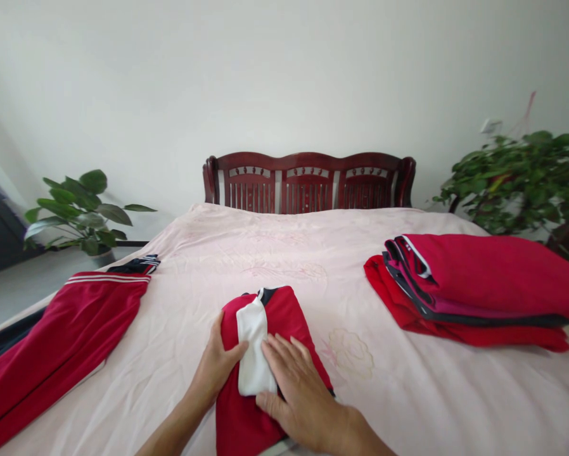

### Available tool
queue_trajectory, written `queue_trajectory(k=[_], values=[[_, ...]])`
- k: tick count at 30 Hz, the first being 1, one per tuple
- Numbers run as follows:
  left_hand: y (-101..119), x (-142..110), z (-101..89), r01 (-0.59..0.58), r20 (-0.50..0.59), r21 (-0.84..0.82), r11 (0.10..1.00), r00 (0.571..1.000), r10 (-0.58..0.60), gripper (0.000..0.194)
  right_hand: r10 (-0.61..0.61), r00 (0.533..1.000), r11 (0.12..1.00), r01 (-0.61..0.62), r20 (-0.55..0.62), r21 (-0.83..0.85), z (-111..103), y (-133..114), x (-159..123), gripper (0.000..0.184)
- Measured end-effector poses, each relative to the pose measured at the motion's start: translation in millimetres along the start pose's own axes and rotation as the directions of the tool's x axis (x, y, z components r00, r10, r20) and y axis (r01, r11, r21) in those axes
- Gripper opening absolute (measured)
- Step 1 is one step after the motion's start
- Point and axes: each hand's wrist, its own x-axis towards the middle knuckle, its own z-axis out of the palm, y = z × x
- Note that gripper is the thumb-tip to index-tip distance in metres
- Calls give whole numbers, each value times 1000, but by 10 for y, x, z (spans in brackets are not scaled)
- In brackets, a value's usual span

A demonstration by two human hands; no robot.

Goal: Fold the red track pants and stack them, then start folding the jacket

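On the bed in front of me lies a folded red garment (284,310) with a white panel (253,373) down its middle and a dark patch at the top. My left hand (218,361) holds its left side, thumb on top near the white panel and fingers round the edge, partly hidden. My right hand (298,392) rests flat on the cloth, its fingers stretched over the panel's right edge and the red part.
Red trousers (94,323) with white stripes lie along the left side of the pale pink bedsheet (180,335). A stack of folded red and dark clothes (493,272) sits on the right. Behind are a wooden headboard (308,183) and potted plants (85,215) on both sides.
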Motion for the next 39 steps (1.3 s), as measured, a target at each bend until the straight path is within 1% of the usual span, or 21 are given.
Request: queue_trajectory(k=[3,7,10,13,15,17,19,22,24,27,30,34,36,39], values=[[121,-59,17,-45,-31,-25,999,999,44,83,3,1000,999,-3,-12,41,17,27,20,80],[283,-191,18,-110,-43,-30,993,993,109,78,7,997,982,8,-78,188,48,48,33,89],[400,-336,4,-142,24,-50,989,989,144,73,34,986,956,16,-165,294,40,9,14,95],[494,-483,-19,-140,102,-85,987,984,148,68,84,968,916,18,-236,402,-19,-52,-15,99],[533,-559,-33,-141,145,-81,987,978,151,66,91,965,875,41,-247,483,-84,-93,-33,98],[546,-609,-41,-163,175,-72,984,969,174,66,71,968,834,75,-242,546,-160,-133,-51,95],[541,-637,-42,-204,176,-64,977,961,213,66,50,970,809,101,-239,579,-226,-178,-69,91],[533,-649,-36,-251,183,-46,967,949,255,64,43,970,804,109,-241,584,-277,-241,-92,88],[548,-650,-29,-246,214,-64,967,943,254,65,67,964,834,87,-256,545,-275,-265,-99,84],[598,-652,-11,-175,288,-165,971,933,217,68,127,953,888,15,-275,460,-255,-256,-93,70],[649,-662,14,-97,357,-269,958,914,192,72,155,952,908,-33,-262,418,-249,-218,-77,67],[679,-683,28,-51,360,-332,942,916,176,70,170,944,919,-48,-283,392,-254,-211,-65,65],[674,-690,22,-52,348,-341,939,920,177,69,166,945,916,-41,-283,399,-251,-228,-64,63],[651,-694,15,-61,359,-328,943,915,183,68,172,943,916,-46,-286,397,-238,-234,-61,61]])
